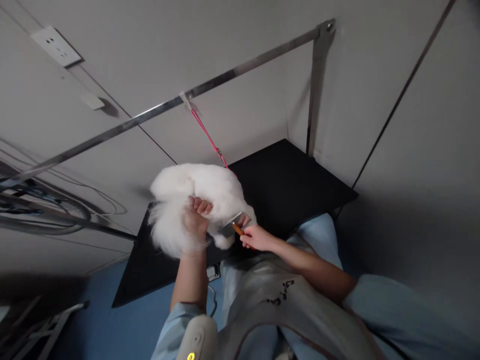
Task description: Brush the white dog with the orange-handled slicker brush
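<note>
A white, fluffy dog (217, 182) is on the black grooming table, its face hidden from me. My left hand (197, 215) is closed, fingers curled, at a long-haired tuft that looks like the dog's tail (167, 227); loose hair partly covers the palm. In my right hand (257, 237) is a slicker brush (237, 227) with an orange-brown handle and a flat metal head. The brush head lies against or just beside the fur on the dog's near side, close to a white paw (224, 242).
A pink leash (206, 131) runs from a metal bar (157, 111) above down to the dog. The black table (292, 175) stands against grey walls. Cables and a coiled hose (48, 230) are at the left. A socket plate (56, 46) is on the wall.
</note>
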Tool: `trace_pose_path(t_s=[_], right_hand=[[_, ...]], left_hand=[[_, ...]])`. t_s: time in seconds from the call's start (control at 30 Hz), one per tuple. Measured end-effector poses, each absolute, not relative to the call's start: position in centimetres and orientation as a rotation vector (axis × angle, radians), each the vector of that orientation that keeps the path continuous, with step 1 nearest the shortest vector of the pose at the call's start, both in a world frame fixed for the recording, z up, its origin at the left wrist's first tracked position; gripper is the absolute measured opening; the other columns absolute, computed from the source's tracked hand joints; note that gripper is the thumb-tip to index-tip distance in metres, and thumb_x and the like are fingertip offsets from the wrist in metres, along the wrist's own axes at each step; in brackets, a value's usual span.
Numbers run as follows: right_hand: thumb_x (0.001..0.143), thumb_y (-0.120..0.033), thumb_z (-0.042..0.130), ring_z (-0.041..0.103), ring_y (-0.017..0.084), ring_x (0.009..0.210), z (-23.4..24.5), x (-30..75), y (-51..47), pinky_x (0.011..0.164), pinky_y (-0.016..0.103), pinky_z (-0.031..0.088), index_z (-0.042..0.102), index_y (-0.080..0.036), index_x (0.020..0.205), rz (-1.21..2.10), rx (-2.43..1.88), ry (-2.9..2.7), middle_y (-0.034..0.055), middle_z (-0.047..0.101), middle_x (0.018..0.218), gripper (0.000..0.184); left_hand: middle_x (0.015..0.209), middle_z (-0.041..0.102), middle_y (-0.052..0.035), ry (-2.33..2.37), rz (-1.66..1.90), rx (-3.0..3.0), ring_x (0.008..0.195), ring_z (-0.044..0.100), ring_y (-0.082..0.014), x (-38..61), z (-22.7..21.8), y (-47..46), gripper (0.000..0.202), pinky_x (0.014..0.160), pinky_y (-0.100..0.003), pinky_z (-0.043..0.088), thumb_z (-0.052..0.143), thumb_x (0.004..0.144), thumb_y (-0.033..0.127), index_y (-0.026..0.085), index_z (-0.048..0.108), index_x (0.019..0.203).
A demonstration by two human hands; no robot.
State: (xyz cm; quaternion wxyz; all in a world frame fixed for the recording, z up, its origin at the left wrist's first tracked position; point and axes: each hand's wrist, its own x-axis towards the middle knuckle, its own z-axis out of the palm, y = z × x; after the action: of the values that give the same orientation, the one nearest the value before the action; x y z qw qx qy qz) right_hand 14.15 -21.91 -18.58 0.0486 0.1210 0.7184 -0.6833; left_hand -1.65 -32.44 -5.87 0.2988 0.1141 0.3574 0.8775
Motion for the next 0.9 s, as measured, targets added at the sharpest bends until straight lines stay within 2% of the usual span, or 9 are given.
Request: trace_pose_path(t_s=[0.1,0.2,0.3,0.47,0.6,0.73,0.9], right_hand=[[0.088,-0.018,0.052,0.05,0.007,0.04,-19.6,13.9,-22.0,0.04,0.017,0.037,0.052,-0.015,0.062,-2.019,0.371,1.946,-0.002,0.059,0.052,0.026],[0.088,-0.02,0.053,0.056,0.008,0.045,-20.1,13.9,-22.2,0.043,0.018,0.04,0.055,-0.014,0.068,-2.177,0.323,1.856,-0.0001,0.064,0.059,0.021],[0.087,-0.021,0.058,0.061,0.008,0.052,-19.8,13.7,-22.4,0.047,0.017,0.042,0.056,-0.014,0.075,-2.338,0.397,1.855,0.0009,0.068,0.066,0.014],[0.092,-0.029,0.052,0.063,0.011,0.052,-19.8,14.1,-23.1,0.048,0.019,0.045,0.058,-0.013,0.081,-2.255,0.251,1.318,0.0031,0.067,0.063,0.021],[0.088,-0.027,0.061,0.063,0.01,0.053,-20.1,13.9,-23.0,0.05,0.018,0.046,0.055,-0.014,0.082,-2.427,0.34,1.464,0.0009,0.068,0.066,0.015],[0.09,-0.029,0.057,0.06,0.01,0.046,-20.2,13.5,-22.8,0.045,0.018,0.045,0.056,-0.013,0.08,-2.251,0.297,1.428,0.001,0.066,0.06,0.019],[0.089,-0.019,0.056,0.06,0.008,0.051,-19.8,13.1,-22.3,0.047,0.016,0.044,0.053,-0.014,0.077,-2.402,0.418,1.671,-0.0011,0.065,0.061,0.013]], left_hand=[[0.041,0.029,0.0039,0.992,2.239,0.341,0.036,0.032,-0.0093,-1.8,-5.8,-32.2,0.049,0.044,-0.024,0.037,0.041,0.098,0.035,0.02,0.037,0.051],[0.043,0.032,0.0035,0.993,2.235,0.435,0.038,0.034,-0.0107,-1.9,-5.6,-32.0,0.044,0.046,-0.026,0.036,0.047,0.096,0.032,0.022,0.038,0.054],[0.044,0.032,0.0033,0.984,2.273,0.415,0.038,0.032,-0.0111,-1.8,-5.3,-31.8,0.044,0.045,-0.027,0.033,0.042,0.097,0.031,0.023,0.036,0.054],[0.045,0.026,0.0044,1.104,2.32,0.253,0.038,0.025,-0.0109,-1.5,-4.7,-31.5,0.045,0.046,-0.026,0.028,0.031,0.1,0.03,0.024,0.032,0.055],[0.045,0.026,0.0043,1.092,2.338,0.247,0.038,0.024,-0.01,-1.5,-4.6,-31.7,0.045,0.045,-0.026,0.025,0.035,0.099,0.029,0.023,0.032,0.054],[0.043,0.032,0.0027,0.984,2.288,0.342,0.039,0.032,-0.01,-1.9,-4.8,-32.1,0.047,0.046,-0.026,0.029,0.038,0.099,0.03,0.021,0.037,0.052],[0.041,0.032,0.0023,1.074,2.269,0.32,0.038,0.029,-0.0102,-2.3,-5.0,-32.0,0.049,0.044,-0.028,0.03,0.039,0.098,0.035,0.022,0.037,0.051]])
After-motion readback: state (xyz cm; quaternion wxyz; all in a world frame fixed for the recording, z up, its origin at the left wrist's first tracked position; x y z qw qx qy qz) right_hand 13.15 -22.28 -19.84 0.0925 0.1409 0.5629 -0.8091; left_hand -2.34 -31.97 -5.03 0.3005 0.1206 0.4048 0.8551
